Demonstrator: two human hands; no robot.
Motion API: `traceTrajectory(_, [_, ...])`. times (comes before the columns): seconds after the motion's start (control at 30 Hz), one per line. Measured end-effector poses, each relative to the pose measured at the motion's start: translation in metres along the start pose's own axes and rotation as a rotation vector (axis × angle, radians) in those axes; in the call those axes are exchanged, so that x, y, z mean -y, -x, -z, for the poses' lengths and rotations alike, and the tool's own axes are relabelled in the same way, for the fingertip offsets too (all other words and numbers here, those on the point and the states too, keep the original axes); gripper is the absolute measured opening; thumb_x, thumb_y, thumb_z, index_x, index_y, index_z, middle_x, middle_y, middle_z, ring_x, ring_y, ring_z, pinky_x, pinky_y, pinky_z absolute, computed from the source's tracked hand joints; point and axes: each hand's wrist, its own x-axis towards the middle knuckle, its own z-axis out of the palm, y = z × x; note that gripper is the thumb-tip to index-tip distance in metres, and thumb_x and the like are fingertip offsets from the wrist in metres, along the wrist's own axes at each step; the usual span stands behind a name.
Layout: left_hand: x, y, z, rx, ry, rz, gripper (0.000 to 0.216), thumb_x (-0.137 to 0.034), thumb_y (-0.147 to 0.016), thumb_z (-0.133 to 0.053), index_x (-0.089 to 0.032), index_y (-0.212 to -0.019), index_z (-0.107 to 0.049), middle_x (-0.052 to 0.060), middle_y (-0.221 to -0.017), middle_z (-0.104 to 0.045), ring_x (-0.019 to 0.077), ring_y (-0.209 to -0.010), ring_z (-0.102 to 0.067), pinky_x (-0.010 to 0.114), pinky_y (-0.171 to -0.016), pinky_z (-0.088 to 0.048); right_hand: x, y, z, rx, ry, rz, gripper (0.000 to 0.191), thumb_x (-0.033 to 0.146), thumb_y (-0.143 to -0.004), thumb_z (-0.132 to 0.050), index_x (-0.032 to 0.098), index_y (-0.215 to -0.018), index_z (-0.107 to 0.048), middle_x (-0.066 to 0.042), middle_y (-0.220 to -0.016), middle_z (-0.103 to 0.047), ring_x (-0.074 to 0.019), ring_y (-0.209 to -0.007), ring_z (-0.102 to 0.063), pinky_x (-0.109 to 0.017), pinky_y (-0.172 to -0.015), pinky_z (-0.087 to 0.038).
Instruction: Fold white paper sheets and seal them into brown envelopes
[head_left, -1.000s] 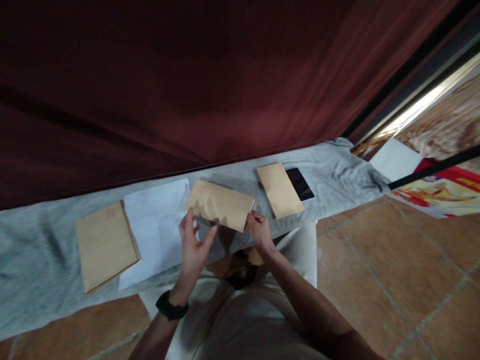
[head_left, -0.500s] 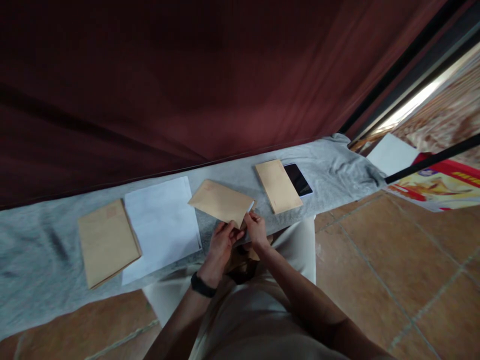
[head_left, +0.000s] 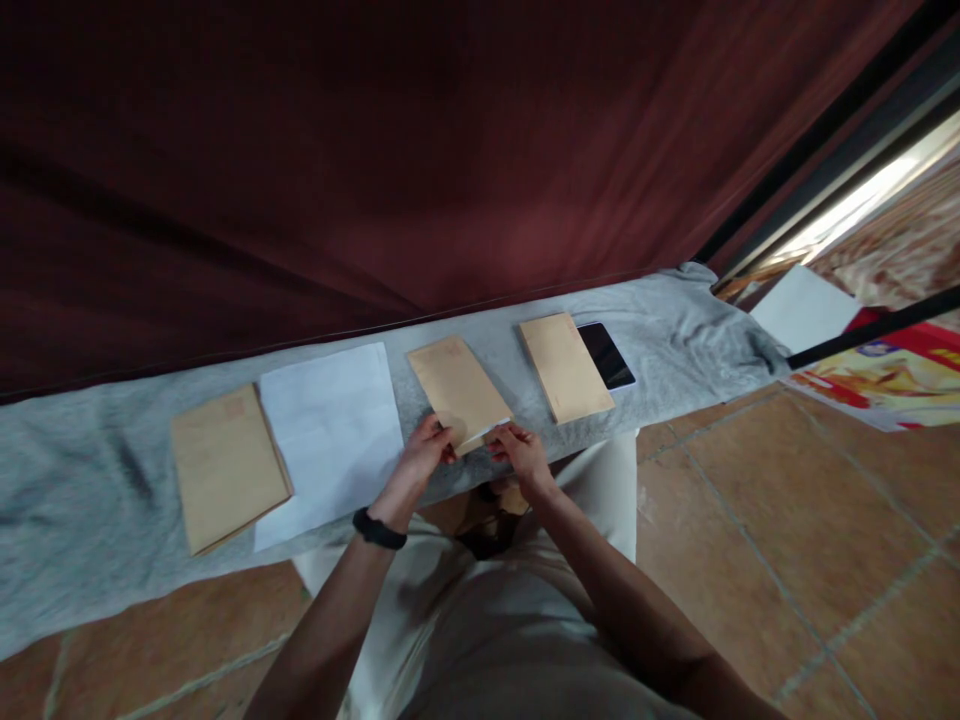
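A brown paper envelope lies slanted on the grey cloth, its near end between my two hands. White paper shows as a thin strip along that near edge. My left hand, with a black band on the wrist, pinches the envelope's near left corner. At the near right corner, my right hand grips the edge with curled fingers. Left of the envelope are white paper sheets, partly covered by a stack of brown envelopes. To the right, another brown envelope stack overlaps a dark-screened phone.
Grey cloth covers the long narrow surface. A dark red curtain hangs right behind it. At the right are a black bar, a white sheet and a colourful printed packet. Below lies a tiled floor.
The envelope has turned so its near edge faces me, with its far end swung up and right. My left hand has shifted left and up to the near left corner.
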Motion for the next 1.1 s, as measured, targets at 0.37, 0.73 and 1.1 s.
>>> traceTrajectory(0.37, [0.011, 0.013, 0.013, -0.342, -0.708, -0.293, 0.055, -0.027, -0.088, -0.059, -0.018, -0.141, -0.050, 0.010, -0.101, -0.071, 0.0266, -0.090, -0.069, 0.037, -0.084, -0.052, -0.006, 0.011, 0.023, 0.123, 0.577, 0.293, 0.029, 0.039, -0.086, -0.055, 0.020, -0.097, -0.074, -0.003, -0.080, -0.067, -0.0147, -0.061, -0.059, -0.028, -0.061, -0.052])
traceTrajectory(0.73, [0.043, 0.019, 0.012, -0.293, -0.918, -0.682, 0.057, -0.024, -0.088, -0.063, -0.018, -0.143, -0.048, 0.017, -0.145, -0.047, 0.0332, -0.131, -0.049, 0.049, -0.111, -0.042, 0.010, -0.015, 0.026, 0.192, 1.242, 0.824, 0.034, 0.028, -0.100, -0.049, 0.023, -0.132, -0.061, -0.012, -0.137, -0.058, -0.0252, -0.115, -0.061, -0.038, -0.100, -0.050])
traceTrajectory(1.1, [0.047, 0.019, 0.013, -0.286, -0.924, -0.673, 0.049, -0.027, -0.091, -0.060, -0.018, -0.138, -0.053, 0.016, -0.143, -0.049, 0.0329, -0.128, -0.050, 0.049, -0.109, -0.042, 0.020, -0.032, 0.035, 0.444, 1.392, 0.888, 0.040, 0.025, -0.102, -0.047, 0.024, -0.141, -0.055, -0.011, -0.137, -0.061, -0.0248, -0.123, -0.058, -0.040, -0.106, -0.047])
